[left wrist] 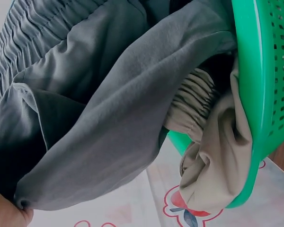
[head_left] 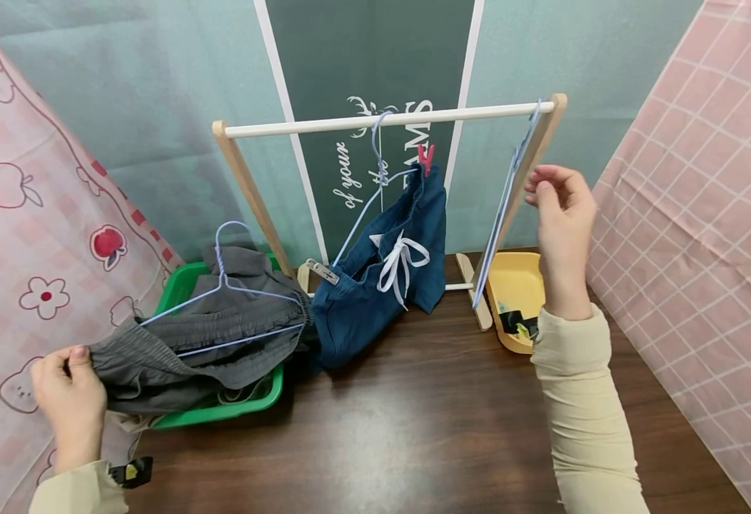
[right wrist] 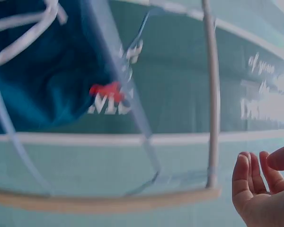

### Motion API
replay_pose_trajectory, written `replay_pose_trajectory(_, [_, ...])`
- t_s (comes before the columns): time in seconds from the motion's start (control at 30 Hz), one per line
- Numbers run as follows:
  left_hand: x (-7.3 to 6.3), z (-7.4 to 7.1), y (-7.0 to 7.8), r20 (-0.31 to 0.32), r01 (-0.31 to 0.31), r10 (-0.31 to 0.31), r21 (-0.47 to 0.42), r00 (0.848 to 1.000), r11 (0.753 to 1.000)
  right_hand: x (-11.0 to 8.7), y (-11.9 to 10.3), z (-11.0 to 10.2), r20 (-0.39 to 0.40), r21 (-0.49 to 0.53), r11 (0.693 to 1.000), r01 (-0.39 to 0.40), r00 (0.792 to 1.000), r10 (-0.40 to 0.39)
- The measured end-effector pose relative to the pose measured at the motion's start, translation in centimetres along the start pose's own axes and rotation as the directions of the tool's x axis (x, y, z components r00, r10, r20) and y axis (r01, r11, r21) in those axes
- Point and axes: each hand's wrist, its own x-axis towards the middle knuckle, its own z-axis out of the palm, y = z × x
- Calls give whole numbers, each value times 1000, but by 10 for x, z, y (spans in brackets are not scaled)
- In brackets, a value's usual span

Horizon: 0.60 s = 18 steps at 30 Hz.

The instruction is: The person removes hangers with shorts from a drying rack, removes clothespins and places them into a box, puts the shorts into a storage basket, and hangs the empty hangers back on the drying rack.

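My left hand pinches the waistband edge of grey trousers, whose elastic waist has a lilac hanger inside it. The trousers lie partly over a green basket. My right hand holds nothing, its fingers loosely bent just right of the rack's right post. Beside it, lilac hangers dangle from the right end of the white rail. Dark blue drawstring shorts hang tilted on a hanger mid-rail, with a red clothespin at one side and a pale clip at the other.
Beige clothing pokes from the basket under the trousers in the left wrist view. A yellow tray stands behind the right forearm. Wooden posts carry the rail. Patterned cloths flank both sides of the brown table.
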Motion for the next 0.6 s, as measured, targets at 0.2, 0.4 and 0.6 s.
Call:
replay_pose_trajectory(0.2, [3, -5, -2, -24, 84, -85, -40, 996, 996, -21, 1, 24, 241, -135, 990, 50, 970, -16])
replay_pose_trajectory(0.4, [6, -13, -7, -6, 216, -217, -59, 976, 975, -43, 6, 45, 501, -158, 987, 8, 862, 73])
replay_pose_trajectory(0.6, [8, -17, -10, 11, 304, -305, -125, 952, 944, -77, 7, 74, 769, -188, 982, -6, 621, 151])
